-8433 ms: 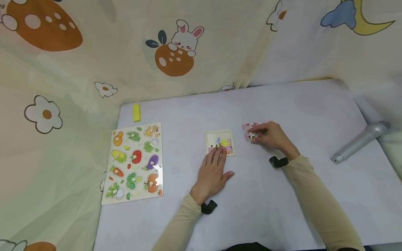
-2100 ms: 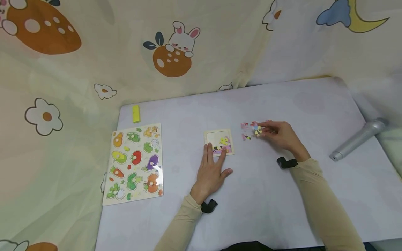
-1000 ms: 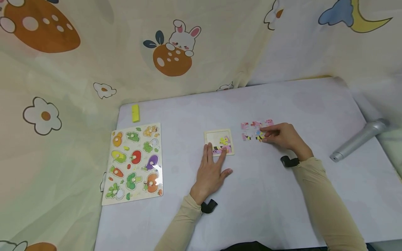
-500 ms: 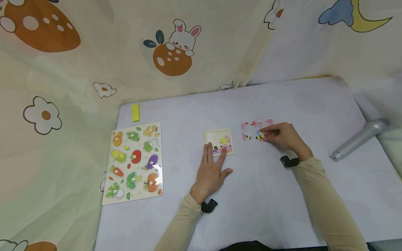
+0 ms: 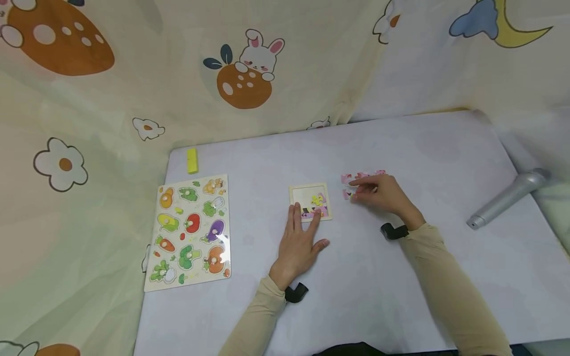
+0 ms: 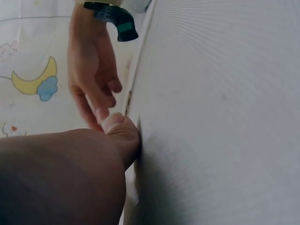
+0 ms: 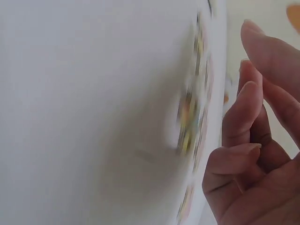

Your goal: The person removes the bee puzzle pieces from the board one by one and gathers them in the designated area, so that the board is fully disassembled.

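My left hand (image 5: 296, 252) rests with straight fingers on the lower edge of a small square puzzle tray (image 5: 307, 186). Inside the tray, pink and yellow jigsaw pieces (image 5: 317, 200) fill part of the lower right. My right hand (image 5: 378, 193) hovers over a group of loose jigsaw pieces (image 5: 346, 178) to the right of the tray, covering some of them. In the right wrist view its thumb and bent fingers are apart, with nothing visible between them. Blurred loose pieces (image 7: 190, 122) lie on the table beside that hand.
A larger vegetable peg puzzle board (image 5: 202, 225) lies at the table's left, with a yellow block (image 5: 192, 160) behind it. A grey cylindrical tube (image 5: 509, 200) lies at the right. A patterned cloth (image 5: 178, 89) hangs behind the table.
A blue-marked piece seen in the tray earlier was set among the loose pieces by my right hand. That hand has since released it and shifted left. My left hand stays in place.
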A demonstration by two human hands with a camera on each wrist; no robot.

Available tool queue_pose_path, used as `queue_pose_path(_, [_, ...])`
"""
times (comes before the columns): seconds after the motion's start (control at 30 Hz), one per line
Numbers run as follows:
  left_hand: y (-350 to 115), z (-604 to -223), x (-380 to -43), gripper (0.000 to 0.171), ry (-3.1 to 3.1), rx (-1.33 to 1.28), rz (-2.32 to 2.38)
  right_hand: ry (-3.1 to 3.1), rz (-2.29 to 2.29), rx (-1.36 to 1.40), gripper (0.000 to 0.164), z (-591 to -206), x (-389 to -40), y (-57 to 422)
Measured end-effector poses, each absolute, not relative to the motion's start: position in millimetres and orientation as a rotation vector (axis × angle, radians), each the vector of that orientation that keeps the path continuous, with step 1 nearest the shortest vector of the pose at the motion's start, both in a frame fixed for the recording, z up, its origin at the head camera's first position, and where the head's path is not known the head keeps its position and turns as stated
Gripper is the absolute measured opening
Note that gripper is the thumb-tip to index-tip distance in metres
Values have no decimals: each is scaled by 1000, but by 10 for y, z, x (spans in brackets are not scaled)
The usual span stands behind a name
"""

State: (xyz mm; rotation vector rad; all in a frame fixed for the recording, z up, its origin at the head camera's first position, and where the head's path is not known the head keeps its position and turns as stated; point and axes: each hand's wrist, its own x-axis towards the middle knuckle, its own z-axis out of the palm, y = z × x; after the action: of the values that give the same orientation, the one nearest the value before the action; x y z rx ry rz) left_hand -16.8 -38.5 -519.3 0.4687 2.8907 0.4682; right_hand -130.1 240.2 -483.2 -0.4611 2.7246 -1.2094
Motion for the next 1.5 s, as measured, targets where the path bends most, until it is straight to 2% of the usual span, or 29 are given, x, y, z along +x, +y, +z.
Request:
queue_pose_path(0.23, [-390, -5180, -172, 79, 2877, 465, 475, 2665, -1161, -617, 35, -4838, -1366, 1909])
queue_pose_path(0.43, [-388, -5191, -165, 79, 2886, 468, 481, 2625, -1093, -650, 40, -4804, -1414, 1680])
queue_pose_path(0.8, [-399, -5171, -157, 78, 2890, 459, 473, 2583, -1049, -650, 28, -4858, -1418, 1594])
queue_pose_path(1.1, [-396, -5149, -134, 77, 2913, 491, 493, 2580, -1022, -575, 29, -4824, -1399, 1589])
queue_pose_path(1.5, [-400, -5200, -133, 75, 2945, 505, 527, 2607, -1061, -648, 25, -4832, -1340, 1567])
